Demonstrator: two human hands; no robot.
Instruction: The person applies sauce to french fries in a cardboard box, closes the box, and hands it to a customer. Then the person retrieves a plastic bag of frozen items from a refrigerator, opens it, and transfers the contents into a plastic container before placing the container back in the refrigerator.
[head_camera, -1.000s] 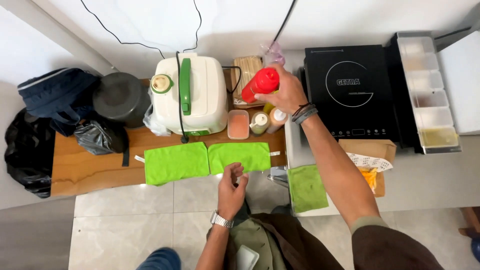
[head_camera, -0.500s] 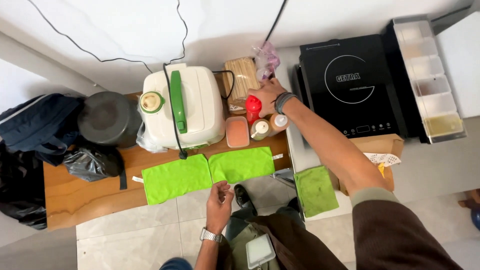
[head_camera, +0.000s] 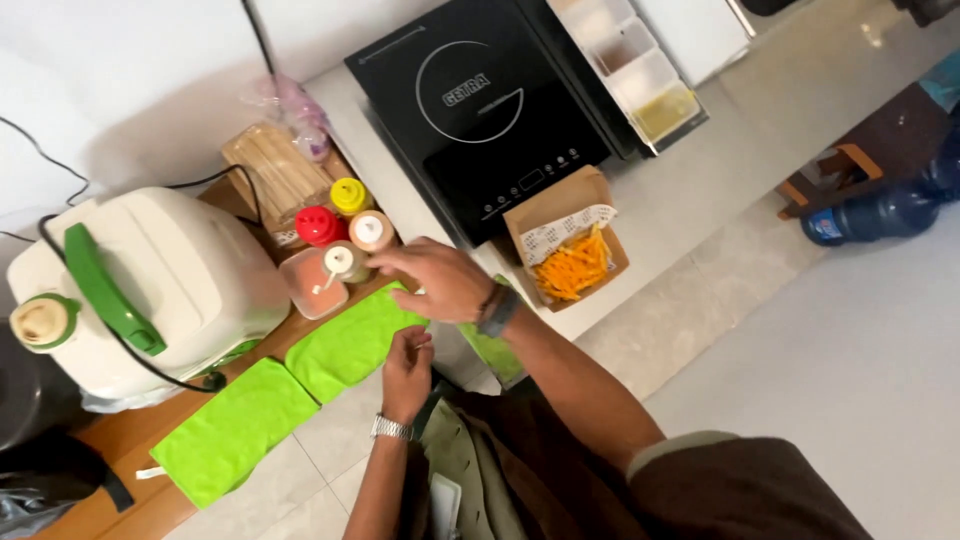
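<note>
**Hands over the sauce bottles**

Left hand (head_camera: 408, 372) curls loosely above the bright green cloth (head_camera: 352, 340), grip empty; right hand (head_camera: 445, 280) reaches, fingers narrow, touching the small white-capped squeeze bottle (head_camera: 342, 262) on the wooden worktop (head_camera: 120, 440); red-capped bottle (head_camera: 320, 226) stands beyond.

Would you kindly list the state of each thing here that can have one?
Red bottle: upright, capped.
Yellow bottle: upright, capped.
Paper box of orange strips: open.
Induction cooker: bare top.
Green cloths: spread flat.
White cooker: lid shut.
Right hand: open, beside bottles.
Left hand: fingers curled, whether holding anything unclear.
</note>
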